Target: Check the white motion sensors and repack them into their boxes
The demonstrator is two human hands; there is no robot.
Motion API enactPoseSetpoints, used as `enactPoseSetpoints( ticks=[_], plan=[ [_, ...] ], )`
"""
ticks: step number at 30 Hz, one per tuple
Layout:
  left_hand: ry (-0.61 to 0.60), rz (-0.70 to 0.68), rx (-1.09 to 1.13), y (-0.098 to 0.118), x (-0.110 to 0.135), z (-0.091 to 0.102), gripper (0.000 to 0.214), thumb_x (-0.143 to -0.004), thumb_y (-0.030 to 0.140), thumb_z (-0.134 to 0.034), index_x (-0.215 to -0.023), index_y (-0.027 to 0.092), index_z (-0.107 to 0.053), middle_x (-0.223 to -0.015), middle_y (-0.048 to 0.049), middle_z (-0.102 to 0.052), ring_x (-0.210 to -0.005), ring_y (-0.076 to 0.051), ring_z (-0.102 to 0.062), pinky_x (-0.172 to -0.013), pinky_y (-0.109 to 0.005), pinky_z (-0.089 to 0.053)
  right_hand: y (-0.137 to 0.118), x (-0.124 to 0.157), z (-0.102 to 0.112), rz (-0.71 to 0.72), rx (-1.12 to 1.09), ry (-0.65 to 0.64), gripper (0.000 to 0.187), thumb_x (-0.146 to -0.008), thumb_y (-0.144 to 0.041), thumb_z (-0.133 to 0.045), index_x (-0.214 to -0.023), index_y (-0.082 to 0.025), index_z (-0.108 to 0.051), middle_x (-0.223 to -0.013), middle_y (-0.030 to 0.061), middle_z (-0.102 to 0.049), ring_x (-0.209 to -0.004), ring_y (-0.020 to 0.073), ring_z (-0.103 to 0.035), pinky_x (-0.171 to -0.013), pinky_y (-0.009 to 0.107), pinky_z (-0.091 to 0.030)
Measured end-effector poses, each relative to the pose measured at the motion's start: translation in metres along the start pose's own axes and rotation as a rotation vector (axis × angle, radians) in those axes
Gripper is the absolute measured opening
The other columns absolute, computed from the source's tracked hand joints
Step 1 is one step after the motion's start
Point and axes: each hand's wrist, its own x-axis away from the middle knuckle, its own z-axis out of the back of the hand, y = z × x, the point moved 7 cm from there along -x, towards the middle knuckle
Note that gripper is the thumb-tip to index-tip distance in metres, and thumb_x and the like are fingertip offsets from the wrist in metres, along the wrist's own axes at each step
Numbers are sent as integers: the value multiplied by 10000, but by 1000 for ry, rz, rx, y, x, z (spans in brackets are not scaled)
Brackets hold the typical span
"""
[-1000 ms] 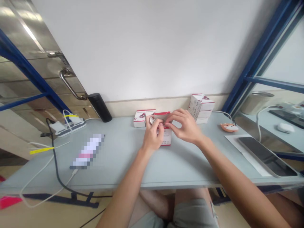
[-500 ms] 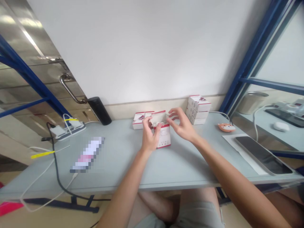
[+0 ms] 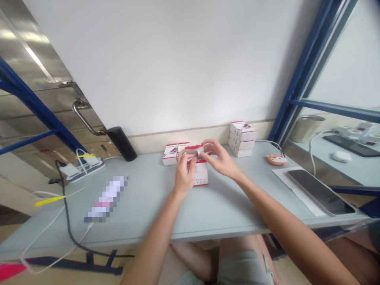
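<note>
On the middle of the table [image 3: 208, 209], the left hand [image 3: 184, 174] pinches a small white-and-red piece [image 3: 194, 149] between thumb and fingers. The piece is held just above a red-and-white box [image 3: 202, 176] lying on the table, with the left hand overlapping that box's left side. Half a second ago the right hand [image 3: 221, 159] had its fingers spread and apart from the piece. Now its fingertips [image 3: 206, 145] curl in at the piece's right end, touching it or just beside it; I cannot tell which. The piece also shows a narrower face than before. Behind the hands stand a pair of boxes [image 3: 173, 153], to the left, and a stack [image 3: 242, 138] of boxes, to the right.
</note>
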Motion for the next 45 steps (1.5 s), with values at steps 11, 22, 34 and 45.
enactPoseSetpoints(
  ticks=[11, 22, 34, 45],
  plan=[
    [111, 47, 162, -11, 3, -2, 401, -1031, 485, -598, -1346, 274, -465, -1450, -154, -527, -1296, -237, -622, -1034, -420, -559, -4, 0, -1, -10, 37, -79, 149, -971, -366, -669, -991, -222, -639, -1073, 46, -707, -1041, 205, -674, -952, 383, -533],
    [237, 258, 106, -35, -2, 13, 393, -1038, 594, -498, -907, 234, -589, -1023, -61, -703, -1013, -204, -684, -916, -331, -553, 16, 9, -14, -2, 137, -199, 588, -895, -394, -791, -1418, -272, -551, -1414, 128, -596, -1093, 226, -688, -929, 391, -572],
    [459, 534, -146, -76, 7, 46, 234, -1012, 288, -509, -1166, 199, -661, -1329, -178, -631, -1370, -301, -542, -1206, -506, -366, 30, 10, -14, -44, 536, 58, 554, -861, -406, -803, -1362, -264, -616, -1135, 66, -772, -971, 264, -705, -880, 410, -565],
    [188, 613, -159, -130, 24, 36, 410, -1004, 401, -673, -1347, 182, -625, -1353, -113, -650, -1141, -254, -680, -956, -479, -605, 19, -49, -156, 270, 910, -270, 409, -1036, -275, -578, -1434, -182, -562, -1418, 181, -633, -1352, 359, -493, -1104, 483, -390]
  ],
)
